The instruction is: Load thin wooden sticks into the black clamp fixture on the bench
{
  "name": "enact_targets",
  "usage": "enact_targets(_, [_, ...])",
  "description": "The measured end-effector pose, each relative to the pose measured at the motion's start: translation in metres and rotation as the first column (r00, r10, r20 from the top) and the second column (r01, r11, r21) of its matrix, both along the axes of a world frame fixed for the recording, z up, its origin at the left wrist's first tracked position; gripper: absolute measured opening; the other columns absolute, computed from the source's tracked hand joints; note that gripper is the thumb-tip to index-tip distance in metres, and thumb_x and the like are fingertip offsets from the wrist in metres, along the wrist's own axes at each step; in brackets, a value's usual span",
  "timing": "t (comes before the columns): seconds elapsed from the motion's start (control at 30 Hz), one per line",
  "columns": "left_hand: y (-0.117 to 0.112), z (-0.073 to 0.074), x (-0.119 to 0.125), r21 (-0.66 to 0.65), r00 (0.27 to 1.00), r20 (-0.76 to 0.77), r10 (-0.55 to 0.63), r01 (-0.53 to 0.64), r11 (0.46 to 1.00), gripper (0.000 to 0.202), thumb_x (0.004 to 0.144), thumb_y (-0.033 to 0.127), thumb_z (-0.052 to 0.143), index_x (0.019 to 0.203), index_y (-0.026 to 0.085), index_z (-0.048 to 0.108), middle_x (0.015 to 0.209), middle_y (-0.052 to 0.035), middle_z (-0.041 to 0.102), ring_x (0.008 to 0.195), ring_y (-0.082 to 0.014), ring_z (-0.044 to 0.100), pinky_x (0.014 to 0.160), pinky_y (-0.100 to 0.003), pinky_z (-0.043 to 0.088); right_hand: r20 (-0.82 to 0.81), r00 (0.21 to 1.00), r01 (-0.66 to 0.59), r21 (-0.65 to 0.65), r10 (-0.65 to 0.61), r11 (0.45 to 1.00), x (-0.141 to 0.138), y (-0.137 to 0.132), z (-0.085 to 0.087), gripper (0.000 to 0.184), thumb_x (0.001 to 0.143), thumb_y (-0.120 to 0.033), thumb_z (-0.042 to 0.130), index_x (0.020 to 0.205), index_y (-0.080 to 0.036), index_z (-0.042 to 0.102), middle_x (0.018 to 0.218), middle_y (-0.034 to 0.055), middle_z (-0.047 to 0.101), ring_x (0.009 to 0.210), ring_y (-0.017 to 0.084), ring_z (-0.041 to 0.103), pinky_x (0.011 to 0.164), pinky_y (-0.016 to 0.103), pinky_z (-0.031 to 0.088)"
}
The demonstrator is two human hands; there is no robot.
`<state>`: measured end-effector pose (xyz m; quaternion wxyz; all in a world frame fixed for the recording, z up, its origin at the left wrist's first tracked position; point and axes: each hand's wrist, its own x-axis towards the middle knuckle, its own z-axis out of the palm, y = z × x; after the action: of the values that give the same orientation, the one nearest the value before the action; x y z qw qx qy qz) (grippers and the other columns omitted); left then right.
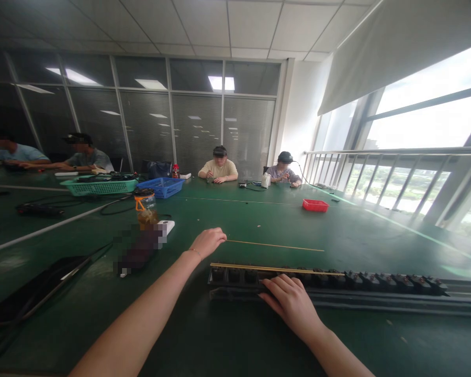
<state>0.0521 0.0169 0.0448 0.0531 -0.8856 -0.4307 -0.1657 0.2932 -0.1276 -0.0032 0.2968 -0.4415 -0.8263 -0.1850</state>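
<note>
My left hand [210, 241] is closed in a pinch at the left end of a thin yellowish rod [275, 245], which stretches to the right just beyond the long black tray [235, 293]. Several small black parts [380, 281] sit in a row along this tray, and more thin yellowish rods [314, 270] lie lengthwise over them. My right hand [290, 301] grips the tray near its middle, its fingers bent over the top and its thumb on the near side. What lies under those fingers is hidden.
Left of my hands stand a jar with an orange strap [145, 209] and a dark pixelated item [141, 248]. Farther off are a blue basket [163, 188], a green basket [98, 186] and a red tray [315, 205]. Several people sit around the green table [227, 209].
</note>
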Motion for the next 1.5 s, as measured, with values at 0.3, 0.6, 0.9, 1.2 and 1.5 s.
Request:
enact_targets(0.3, [0.006, -0.027, -0.002, -0.084, 0.998, -0.021, 0.066, -0.068, 0.994, 0.025, 0.083, 0.021, 0.04, 0.085, 0.021, 0.065, 0.087, -0.0033, 0.058, 0.08, -0.0143, 0.055, 0.07, -0.024, 0.039, -0.011, 1.0, -0.005, -0.017, 0.005, 1.0, 0.001, 0.001, -0.002, 0.022, 0.085, -0.035, 0.04, 0.095, -0.022, 0.056, 0.08, 0.0006, 0.06, 0.075, 0.011, 0.05, 0.063, 0.025, 0.029])
enact_targets(0.6, [0.009, -0.027, -0.004, -0.159, 0.992, 0.088, 0.088, -0.073, 0.985, 0.027, 0.082, 0.03, 0.041, 0.088, 0.02, 0.065, 0.094, -0.004, 0.061, 0.085, -0.015, 0.054, 0.077, -0.024, 0.038, -0.002, 1.0, -0.005, 0.006, 0.005, 1.0, 0.0, 0.0, 0.002, 0.025, 0.086, -0.036, 0.038, 0.094, -0.021, 0.057, 0.078, 0.0016, 0.06, 0.074, 0.011, 0.051, 0.062, 0.025, 0.029])
enact_targets(0.9, [-0.042, 0.067, 0.006, -0.512, 0.968, 0.089, -0.234, 0.246, 0.823, 0.034, 0.07, 0.049, 0.053, 0.085, 0.021, 0.066, 0.078, 0.0008, 0.065, 0.068, -0.0115, 0.055, 0.058, -0.018, 0.037, -0.003, 1.0, -0.001, 0.009, 0.001, 1.0, 0.003, 0.001, 0.0, 0.022, 0.085, -0.035, 0.041, 0.093, -0.022, 0.056, 0.079, 0.0008, 0.06, 0.075, 0.01, 0.051, 0.063, 0.025, 0.03])
enact_targets(1.2, [-0.054, 0.062, 0.017, -0.582, 0.973, -0.002, -0.229, 0.185, 0.792, 0.027, 0.067, 0.044, 0.058, 0.076, 0.019, 0.065, 0.066, 0.0014, 0.062, 0.06, -0.0102, 0.054, 0.052, -0.018, 0.036, 0.003, 1.0, -0.001, -0.001, 0.001, 1.0, 0.002, -0.002, 0.003, 0.022, 0.085, -0.035, 0.04, 0.094, -0.022, 0.056, 0.079, 0.0009, 0.06, 0.075, 0.011, 0.051, 0.062, 0.025, 0.029])
enact_targets(1.5, [-0.049, 0.057, 0.016, -0.647, 0.979, 0.055, -0.198, 0.186, 0.74, 0.027, 0.066, 0.041, 0.059, 0.078, 0.017, 0.064, 0.07, 0.0003, 0.063, 0.062, -0.0102, 0.054, 0.053, -0.018, 0.038, 0.018, 1.0, 0.011, 0.0, -0.011, 1.0, 0.002, 0.0, 0.0, 0.022, 0.085, -0.035, 0.041, 0.094, -0.022, 0.056, 0.078, 0.0013, 0.059, 0.074, 0.011, 0.05, 0.063, 0.025, 0.029])
